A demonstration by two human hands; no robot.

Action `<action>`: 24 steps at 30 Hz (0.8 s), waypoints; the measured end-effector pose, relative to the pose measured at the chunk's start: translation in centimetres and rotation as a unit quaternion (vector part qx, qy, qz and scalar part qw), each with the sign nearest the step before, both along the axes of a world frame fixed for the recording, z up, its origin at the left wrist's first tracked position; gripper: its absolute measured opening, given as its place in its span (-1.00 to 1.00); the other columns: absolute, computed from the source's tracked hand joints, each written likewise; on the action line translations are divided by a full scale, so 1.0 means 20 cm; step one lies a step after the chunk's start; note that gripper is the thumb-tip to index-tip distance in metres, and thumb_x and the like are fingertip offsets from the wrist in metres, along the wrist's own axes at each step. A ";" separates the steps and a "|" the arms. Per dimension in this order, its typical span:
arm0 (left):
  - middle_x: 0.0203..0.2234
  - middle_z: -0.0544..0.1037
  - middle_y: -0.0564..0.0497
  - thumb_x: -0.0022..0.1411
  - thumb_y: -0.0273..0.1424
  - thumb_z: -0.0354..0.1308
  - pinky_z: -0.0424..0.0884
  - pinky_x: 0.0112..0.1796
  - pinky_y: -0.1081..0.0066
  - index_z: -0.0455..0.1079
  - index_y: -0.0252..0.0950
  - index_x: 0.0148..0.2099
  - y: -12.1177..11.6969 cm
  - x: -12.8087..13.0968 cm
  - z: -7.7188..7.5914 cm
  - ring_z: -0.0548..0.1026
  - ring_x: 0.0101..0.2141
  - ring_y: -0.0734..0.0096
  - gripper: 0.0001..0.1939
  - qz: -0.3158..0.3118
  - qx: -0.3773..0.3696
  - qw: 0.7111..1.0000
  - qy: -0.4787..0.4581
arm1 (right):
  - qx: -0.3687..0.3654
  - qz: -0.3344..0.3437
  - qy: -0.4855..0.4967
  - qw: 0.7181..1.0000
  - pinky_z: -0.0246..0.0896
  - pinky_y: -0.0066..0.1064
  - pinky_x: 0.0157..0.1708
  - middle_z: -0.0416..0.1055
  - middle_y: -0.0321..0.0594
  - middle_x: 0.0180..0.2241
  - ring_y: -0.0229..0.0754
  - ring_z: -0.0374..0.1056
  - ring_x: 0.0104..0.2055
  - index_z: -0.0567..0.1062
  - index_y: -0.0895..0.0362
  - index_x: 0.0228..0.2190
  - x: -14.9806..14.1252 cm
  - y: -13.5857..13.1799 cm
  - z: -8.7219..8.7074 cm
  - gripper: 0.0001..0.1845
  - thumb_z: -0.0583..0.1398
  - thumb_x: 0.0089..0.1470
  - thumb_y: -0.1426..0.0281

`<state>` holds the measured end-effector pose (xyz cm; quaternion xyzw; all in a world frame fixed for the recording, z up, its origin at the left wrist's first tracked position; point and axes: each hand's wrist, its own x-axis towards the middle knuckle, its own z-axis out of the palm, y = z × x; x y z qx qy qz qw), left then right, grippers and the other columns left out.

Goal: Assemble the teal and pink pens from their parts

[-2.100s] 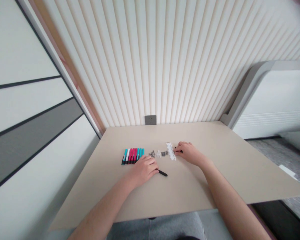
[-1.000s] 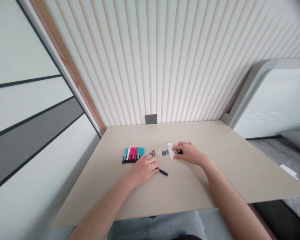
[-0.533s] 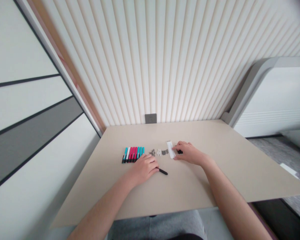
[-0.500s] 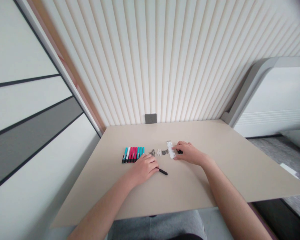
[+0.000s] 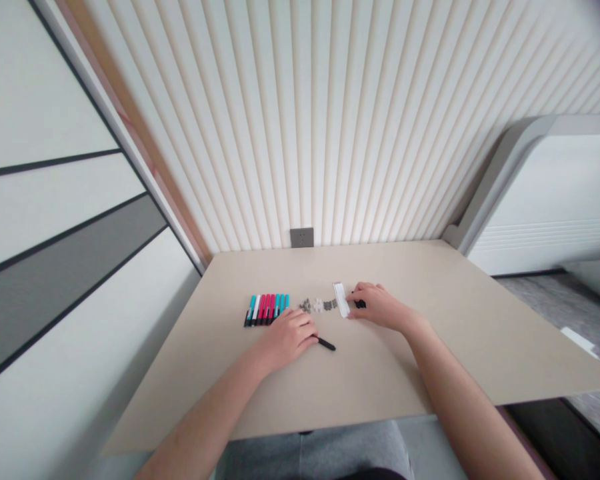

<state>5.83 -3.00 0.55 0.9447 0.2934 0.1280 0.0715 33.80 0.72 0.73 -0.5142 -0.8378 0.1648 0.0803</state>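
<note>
- Just now, a change is seen at the centre of the frame: the white strips [image 5: 341,300], more loosely spread two seconds earlier, appear drawn into a closer, more even bundle on the table [image 5: 405,373]. By this, the step in hand is judged to be their straightening, with the bundle now nearly neat.
- Right of the strips, the right hand [image 5: 375,309] is held partly spread; index finger and thumb are set apart along the bundle's right edge. Whether any strip is pinched cannot be told.
- Under that hand, small black pieces [image 5: 361,304] are partly covered.
- At lower centre, the left hand [image 5: 294,335] is rested with its fingers close together, and one end of a black rod [image 5: 326,344] is hidden by it. Whether the rod is gripped or merely covered cannot be told. No clear change is noticed there.
- Left of centre, a row of coloured tubes [image 5: 267,310] is laid side by side, its lower right part overlapped by the left hand.
- Between tubes and strips, grey bits [image 5: 305,305], pale bits [image 5: 318,305] and dark grey bits [image 5: 329,305] are laid in separate clusters.
</note>
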 end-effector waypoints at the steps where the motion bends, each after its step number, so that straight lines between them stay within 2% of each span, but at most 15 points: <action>1: -0.30 0.49 0.02 0.34 -0.34 0.09 0.22 -0.16 0.31 0.43 -0.26 -0.21 0.00 0.00 0.00 0.40 -0.21 0.33 -0.87 -0.001 -0.001 1.000 -0.004 | 0.001 -0.001 0.001 1.000 0.00 -0.23 0.01 0.42 -0.15 -0.16 -0.03 0.32 -0.06 0.54 -0.03 -0.10 0.00 0.00 0.00 -0.63 0.28 0.04 0.15; 7: -0.29 0.49 0.01 0.34 -0.36 0.10 0.23 -0.18 0.33 0.43 -0.27 -0.22 0.01 -0.01 0.00 0.40 -0.21 0.33 -0.88 -0.004 0.002 1.000 -0.003 | 0.042 0.000 0.047 0.998 0.11 -0.28 -0.06 0.45 -0.16 -0.23 -0.09 0.35 -0.15 0.55 0.03 -0.12 -0.01 -0.01 0.03 -0.64 0.25 0.08 0.14; 9: -0.31 0.49 0.01 0.34 -0.37 0.09 0.23 -0.20 0.33 0.43 -0.27 -0.23 0.01 -0.01 0.00 0.40 -0.22 0.34 -0.87 0.000 0.011 1.000 -0.001 | 0.049 0.022 0.083 0.995 0.16 -0.32 -0.11 0.46 -0.17 -0.26 -0.13 0.36 -0.20 0.56 0.04 -0.15 -0.04 -0.03 0.05 -0.68 0.21 0.13 0.15; 12: -0.34 0.48 0.00 0.35 -0.38 0.08 0.23 -0.22 0.34 0.43 -0.28 -0.26 0.01 0.00 -0.01 0.41 -0.25 0.35 -0.85 0.013 0.028 1.000 0.000 | 0.042 0.093 0.130 0.986 0.19 -0.37 -0.16 0.47 -0.17 -0.28 -0.15 0.37 -0.22 0.58 0.06 -0.20 -0.11 -0.06 0.06 -0.70 0.17 0.17 0.16; 15: -0.35 0.48 0.01 0.35 -0.39 0.07 0.24 -0.22 0.35 0.43 -0.29 -0.26 0.02 0.00 -0.01 0.41 -0.27 0.35 -0.85 0.036 0.041 0.998 -0.007 | 0.035 0.146 0.136 0.979 0.19 -0.37 -0.16 0.47 -0.17 -0.32 -0.16 0.38 -0.24 0.58 0.10 -0.21 -0.17 -0.09 0.05 -0.69 0.19 0.15 0.16; 20: -0.33 0.48 -0.01 0.35 -0.38 0.08 0.28 -0.20 0.32 0.41 -0.31 -0.25 0.02 -0.01 0.00 0.42 -0.25 0.31 -0.86 0.088 0.062 0.993 -0.044 | 0.041 0.170 0.152 0.973 0.18 -0.40 -0.19 0.45 -0.18 -0.35 -0.19 0.36 -0.26 0.58 0.12 -0.25 -0.26 -0.11 0.03 -0.76 0.11 0.23 0.34; 24: -0.33 0.49 -0.02 0.36 -0.38 0.05 0.32 -0.19 0.32 0.41 -0.29 -0.25 0.03 -0.01 0.00 0.43 -0.25 0.31 -0.84 0.105 0.057 0.989 -0.084 | 0.029 0.172 0.180 0.968 0.19 -0.41 -0.19 0.44 -0.19 -0.35 -0.20 0.35 -0.24 0.55 0.11 -0.21 -0.29 -0.13 0.03 -0.79 0.13 0.21 0.34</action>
